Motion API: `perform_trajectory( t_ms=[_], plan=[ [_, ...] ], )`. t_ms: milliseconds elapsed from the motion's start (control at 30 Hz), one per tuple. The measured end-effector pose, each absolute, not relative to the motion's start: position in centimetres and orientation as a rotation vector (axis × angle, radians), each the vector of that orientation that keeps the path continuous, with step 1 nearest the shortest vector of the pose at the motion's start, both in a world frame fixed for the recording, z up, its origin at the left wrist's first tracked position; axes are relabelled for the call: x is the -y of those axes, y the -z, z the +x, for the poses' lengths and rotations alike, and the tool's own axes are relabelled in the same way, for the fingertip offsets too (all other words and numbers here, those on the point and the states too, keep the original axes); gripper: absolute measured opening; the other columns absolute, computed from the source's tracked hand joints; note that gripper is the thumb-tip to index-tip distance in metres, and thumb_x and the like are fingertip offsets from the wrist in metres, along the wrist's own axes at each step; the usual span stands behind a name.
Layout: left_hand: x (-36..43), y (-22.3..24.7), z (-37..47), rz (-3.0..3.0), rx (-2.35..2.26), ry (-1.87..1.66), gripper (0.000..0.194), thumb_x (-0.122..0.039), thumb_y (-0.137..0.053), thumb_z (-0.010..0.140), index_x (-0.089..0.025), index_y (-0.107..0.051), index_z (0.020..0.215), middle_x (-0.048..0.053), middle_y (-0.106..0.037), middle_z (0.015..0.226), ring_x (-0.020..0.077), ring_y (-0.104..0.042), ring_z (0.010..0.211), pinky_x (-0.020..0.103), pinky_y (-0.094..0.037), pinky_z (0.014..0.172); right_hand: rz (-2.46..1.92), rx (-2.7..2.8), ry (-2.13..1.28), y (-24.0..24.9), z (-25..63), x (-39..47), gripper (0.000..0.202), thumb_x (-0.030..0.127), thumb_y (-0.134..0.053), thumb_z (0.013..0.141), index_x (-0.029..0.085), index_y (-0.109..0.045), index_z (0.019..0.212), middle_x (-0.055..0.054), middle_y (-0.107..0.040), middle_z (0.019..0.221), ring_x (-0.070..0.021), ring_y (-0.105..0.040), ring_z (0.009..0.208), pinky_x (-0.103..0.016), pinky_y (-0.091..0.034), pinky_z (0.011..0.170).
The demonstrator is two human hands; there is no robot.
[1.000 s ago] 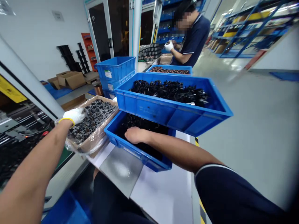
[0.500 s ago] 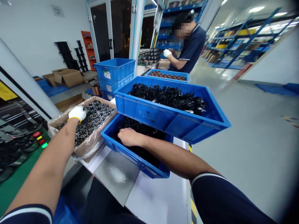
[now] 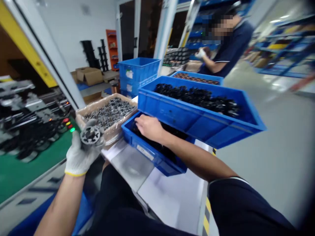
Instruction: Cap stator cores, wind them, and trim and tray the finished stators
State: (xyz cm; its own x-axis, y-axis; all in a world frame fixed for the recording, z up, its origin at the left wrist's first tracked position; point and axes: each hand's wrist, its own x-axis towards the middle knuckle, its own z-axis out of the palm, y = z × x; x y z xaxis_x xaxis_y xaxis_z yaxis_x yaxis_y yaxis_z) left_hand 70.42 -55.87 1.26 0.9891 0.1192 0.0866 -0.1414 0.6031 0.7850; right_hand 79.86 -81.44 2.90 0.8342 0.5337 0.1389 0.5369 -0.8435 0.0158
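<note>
Over the white tabletop (image 3: pixel 169 200), the right hand (image 3: pixel 150 128) partly hides black parts (image 3: pixel 175 130).

Lower blue plastic bin (image 3: pixel 163 167): white rectangular label (image 3: pixel 145 152), print illegible.
Stacked blue plastic crates (image 3: pixel 144 70): pale paper labels (image 3: pixel 129 74), unreadable.

White table (image 3: pixel 172 200) carries grey plate (image 3: pixel 133 167); lower blue bin (image 3: pixel 161 164).

Head-worn view, forward and down
</note>
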Motion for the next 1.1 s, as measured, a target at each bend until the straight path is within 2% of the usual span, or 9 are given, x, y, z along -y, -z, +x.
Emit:
perform_trajectory(
  t_ms=[67,167,333,433,533,633,800,933,1100],
  plan=[
    [55.3,-1.2,69.3,0.847,0.029,-0.119,0.062,-0.066,-0.085,0.072,-0.024,-0.076,0.116,0.005,-0.075,0.101,0.0138,-0.068,0.084,0.019,-0.057,0.063,-2.737,0.991,0.496,-3.9,79.2,80.4,0.039,0.023,-0.037,0.109,0.011,-0.066,0.131,-0.018,-0.067,0.125,-0.0254,-0.066,0.118,-0.036,-0.053,0.104],
    [54.7,-0.9,68.1,0.842,0.008,-0.127,0.052,-0.064,-0.08,0.08,-0.024,-0.078,0.113,0.004,-0.076,0.1,0.0139,-0.07,0.084,0.02,-0.059,0.066,-2.17,1.289,0.844,-5.1,77.5,77.7,0.029,0.023,-0.047,0.107,0.011,-0.071,0.118,-0.012,-0.068,0.111,-0.0185,-0.067,0.104,-0.029,-0.056,0.095],
    [54.9,0.6,65.8,0.918,0.037,-0.178,0.055,-0.069,-0.069,0.087,-0.028,-0.074,0.123,0.006,-0.073,0.127,0.025,-0.071,0.113,0.033,-0.065,0.085,-1.729,1.447,0.858,-4.3,73.9,73.0,0.022,0.018,-0.05,0.105,0.011,-0.064,0.119,-0.01,-0.066,0.106,-0.0156,-0.066,0.098,-0.03,-0.06,0.086],
    [55.1,1.9,64.7,1.02,0.082,-0.217,0.069,-0.074,-0.077,0.077,-0.029,-0.07,0.13,0.007,-0.071,0.129,0.0305,-0.07,0.117,0.04,-0.065,0.09,-1.655,1.432,0.858,-2.6,72.6,71.8,0.015,0.017,-0.054,0.104,0.012,-0.064,0.113,-0.009,-0.069,0.104,-0.0143,-0.067,0.097,-0.029,-0.062,0.086],
    [55.1,2.8,63.9,1.211,0.081,-0.284,0.081,-0.044,-0.097,0.064,-0.032,-0.065,0.138,0.006,-0.069,0.133,0.0298,-0.069,0.119,0.036,-0.063,0.096,-1.669,1.467,0.928,-1.3,72.2,71.9,0.012,0.015,-0.056,0.103,0.012,-0.065,0.111,-0.009,-0.069,0.102,-0.014,-0.068,0.098,-0.028,-0.062,0.087],
    [54.9,3.2,63.3,1.364,0.059,-0.345,0.09,-0.024,-0.097,0.064,-0.031,-0.059,0.146,0.006,-0.065,0.141,0.0297,-0.064,0.127,0.036,-0.056,0.109,-1.747,1.533,0.926,-0.8,72.4,72.4,0.018,0.016,-0.053,0.104,0.012,-0.064,0.118,-0.011,-0.068,0.108,-0.0144,-0.067,0.104,-0.027,-0.062,0.087],
    [53.9,3.1,62.8,1.394,0.071,-0.366,0.084,-0.028,-0.093,0.071,-0.031,-0.058,0.147,0.005,-0.063,0.143,0.0291,-0.062,0.131,0.036,-0.054,0.112,-1.723,1.764,0.797,-0.3,73.1,72.5,0.046,0.02,-0.058,0.098,0.005,-0.051,0.141,-0.019,-0.059,0.13,-0.0217,-0.058,0.127,-0.035,-0.058,0.102],
    [53.2,3.1,62.8,1.419,0.078,-0.343,0.081,-0.032,-0.093,0.072,-0.033,-0.059,0.146,0.004,-0.063,0.144,0.0279,-0.061,0.134,0.032,-0.051,0.114,-1.727,1.767,0.972,0.3,73.3,72.1,0.046,0.026,-0.062,0.1,0.005,-0.051,0.139,-0.019,-0.062,0.126,-0.0227,-0.061,0.121,-0.037,-0.059,0.1],
    [53.1,2.9,63.1,1.482,0.101,-0.34,0.078,-0.039,-0.091,0.072,-0.033,-0.061,0.144,0.003,-0.062,0.146,0.0293,-0.059,0.136,0.033,-0.05,0.116,-1.888,1.751,0.986,1.0,73.6,72.0,0.049,0.046,-0.057,0.104,0.008,-0.057,0.135,-0.018,-0.064,0.121,-0.0242,-0.064,0.117,-0.04,-0.06,0.094]
  ],
)
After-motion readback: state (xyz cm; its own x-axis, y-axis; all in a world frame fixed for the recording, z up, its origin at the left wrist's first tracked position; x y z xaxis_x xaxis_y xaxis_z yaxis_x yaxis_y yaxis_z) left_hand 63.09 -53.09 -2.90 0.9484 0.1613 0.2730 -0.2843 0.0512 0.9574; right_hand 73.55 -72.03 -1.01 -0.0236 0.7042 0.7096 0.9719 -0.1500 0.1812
